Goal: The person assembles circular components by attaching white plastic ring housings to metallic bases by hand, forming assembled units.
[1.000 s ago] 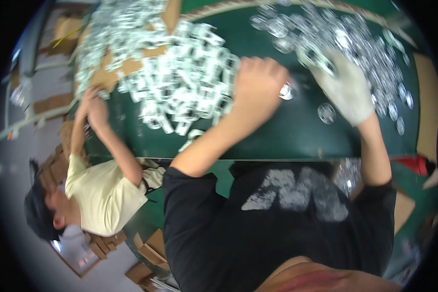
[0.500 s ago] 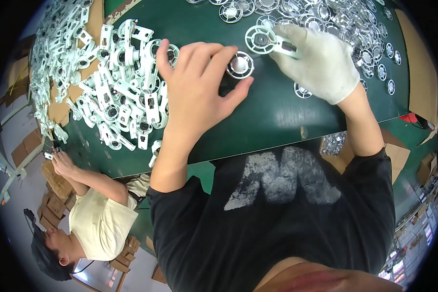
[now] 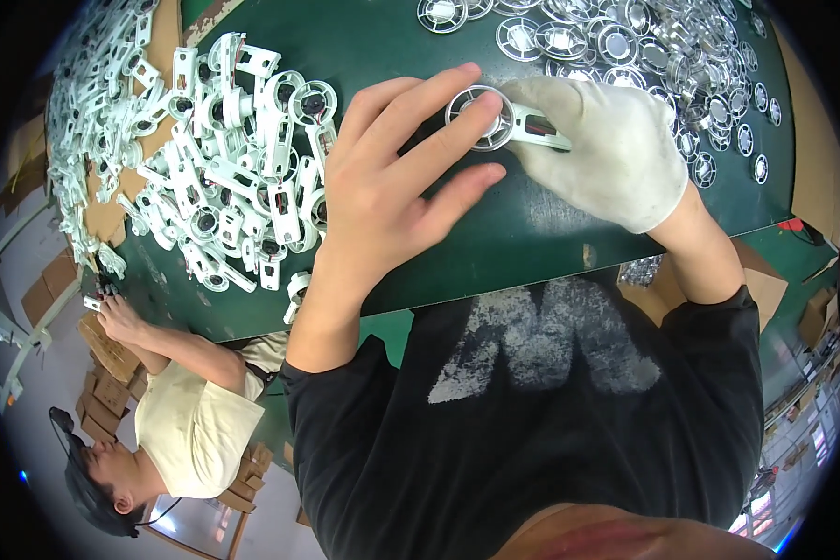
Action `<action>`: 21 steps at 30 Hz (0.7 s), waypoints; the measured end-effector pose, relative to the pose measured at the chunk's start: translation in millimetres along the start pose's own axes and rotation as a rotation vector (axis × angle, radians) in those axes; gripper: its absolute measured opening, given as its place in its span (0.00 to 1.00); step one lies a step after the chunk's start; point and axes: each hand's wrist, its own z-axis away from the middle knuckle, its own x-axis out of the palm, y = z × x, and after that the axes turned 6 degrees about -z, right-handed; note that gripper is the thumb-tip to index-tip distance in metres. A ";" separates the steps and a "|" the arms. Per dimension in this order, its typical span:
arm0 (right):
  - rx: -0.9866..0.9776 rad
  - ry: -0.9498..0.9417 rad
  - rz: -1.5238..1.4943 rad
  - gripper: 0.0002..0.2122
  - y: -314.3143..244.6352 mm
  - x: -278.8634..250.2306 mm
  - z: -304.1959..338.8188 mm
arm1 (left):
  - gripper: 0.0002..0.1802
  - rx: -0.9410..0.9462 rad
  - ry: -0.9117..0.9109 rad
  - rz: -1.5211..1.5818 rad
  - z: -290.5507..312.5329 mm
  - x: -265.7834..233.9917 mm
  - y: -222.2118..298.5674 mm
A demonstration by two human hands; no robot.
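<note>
My right hand (image 3: 611,149), in a white glove, grips a pale green fan-like body (image 3: 538,130) by its short handle. A spoked, silver-rimmed round cover (image 3: 503,118) sits over the body's round head. Whether it is fully seated I cannot tell. My bare left hand (image 3: 378,187) is spread over it from the left. Its fingertips rest on the cover, while the thumb is stretched out apart below. To the left of that hand lies a heap of similar pale green bodies (image 3: 280,201), several showing dark round centres.
Many loose round covers (image 3: 616,42) are piled at the far right of the green table (image 3: 495,247). Cardboard (image 3: 126,210) lies under more green bodies at far left, and a cardboard sheet (image 3: 817,140) stands at the right edge. Another person (image 3: 196,420) works at lower left.
My right hand has brought the green body left and down to my left hand. The cover, earlier apart under my left fingers, is now over its round head. My left fingers have straightened.
</note>
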 end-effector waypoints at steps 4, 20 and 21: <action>0.016 -0.020 0.006 0.13 -1.8 0.0 1.5 | 0.25 -0.102 0.002 0.157 1.9 -0.4 3.6; 0.279 -0.344 -0.852 0.20 2.1 5.4 0.0 | 0.29 -0.077 -0.033 0.397 -5.2 -4.1 12.4; 0.287 -0.283 -0.816 0.20 0.3 7.0 0.7 | 0.31 -0.135 0.085 0.575 -1.8 4.9 12.7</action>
